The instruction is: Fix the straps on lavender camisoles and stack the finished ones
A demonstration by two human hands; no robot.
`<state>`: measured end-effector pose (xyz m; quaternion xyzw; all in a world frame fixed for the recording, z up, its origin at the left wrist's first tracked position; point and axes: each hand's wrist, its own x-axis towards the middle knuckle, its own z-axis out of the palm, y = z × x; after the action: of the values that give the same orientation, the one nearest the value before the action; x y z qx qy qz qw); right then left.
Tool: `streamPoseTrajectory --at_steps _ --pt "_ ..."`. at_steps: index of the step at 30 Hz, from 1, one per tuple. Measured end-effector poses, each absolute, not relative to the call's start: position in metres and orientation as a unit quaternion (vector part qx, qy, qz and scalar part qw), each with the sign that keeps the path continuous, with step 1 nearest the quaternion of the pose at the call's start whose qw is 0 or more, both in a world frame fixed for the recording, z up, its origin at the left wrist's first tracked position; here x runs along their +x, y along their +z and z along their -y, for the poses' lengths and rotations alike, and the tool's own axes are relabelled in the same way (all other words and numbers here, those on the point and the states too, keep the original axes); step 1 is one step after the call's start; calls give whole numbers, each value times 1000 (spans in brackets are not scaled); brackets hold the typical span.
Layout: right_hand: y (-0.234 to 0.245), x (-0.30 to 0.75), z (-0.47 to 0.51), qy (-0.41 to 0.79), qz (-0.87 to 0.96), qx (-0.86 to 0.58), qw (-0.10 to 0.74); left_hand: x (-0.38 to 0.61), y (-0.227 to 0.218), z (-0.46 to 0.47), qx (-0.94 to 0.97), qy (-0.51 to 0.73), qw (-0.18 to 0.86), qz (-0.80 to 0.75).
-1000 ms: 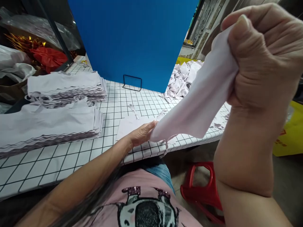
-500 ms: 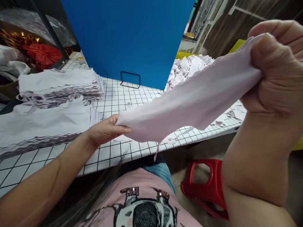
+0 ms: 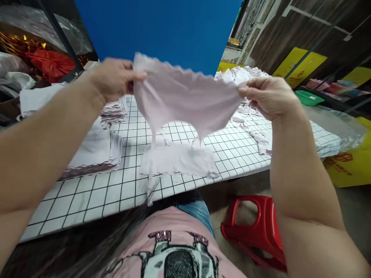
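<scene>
Between my two hands a pale pink fabric piece (image 3: 185,92) is stretched above the table, its wavy edge uppermost and a curved cut-out with narrow straps along its lower side. My left hand (image 3: 116,79) pinches its upper left corner. At the upper right corner, my right hand (image 3: 269,94) grips the cloth between thumb and fingers. Below it a similar pale fabric piece (image 3: 179,158) lies flat on the grid-patterned tabletop (image 3: 121,197). Stacks of the same fabric (image 3: 98,148) sit at the left, partly hidden behind my left forearm.
A tall blue panel (image 3: 162,31) stands at the back of the table. Fabric scraps (image 3: 243,75) are heaped behind on the right. A red plastic stool (image 3: 255,227) is on the floor by the table's front edge. Yellow bags (image 3: 344,166) and a green basket (image 3: 309,98) are at the right.
My left hand has risen and my right hand has moved left and farther from the camera. The fabric has turned from a slanted, folded-looking strip to a spread, nearly level piece.
</scene>
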<state>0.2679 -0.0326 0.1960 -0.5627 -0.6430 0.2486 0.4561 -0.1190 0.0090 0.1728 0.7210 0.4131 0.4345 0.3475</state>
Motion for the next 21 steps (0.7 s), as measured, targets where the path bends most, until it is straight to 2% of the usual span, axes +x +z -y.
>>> streamPoseTrajectory --at_steps 4,7,9,11,13,17,21 --pt "221 274 -10 154 629 -518 558 -115 229 -23 757 465 168 -427" --pt "221 272 -11 110 630 -486 595 -118 231 -17 806 447 57 -385" --pt "197 269 5 122 644 -488 576 -121 206 -5 808 431 70 -397" --pt "154 267 31 154 662 -499 538 -125 165 12 793 394 121 -448" --pt "99 267 60 191 685 -522 471 -128 116 33 806 288 160 -492" --pt "9 266 110 237 733 -514 377 -133 39 68 860 198 155 -443" --pt "-12 262 134 201 755 -495 380 -136 18 82 871 191 152 -426"
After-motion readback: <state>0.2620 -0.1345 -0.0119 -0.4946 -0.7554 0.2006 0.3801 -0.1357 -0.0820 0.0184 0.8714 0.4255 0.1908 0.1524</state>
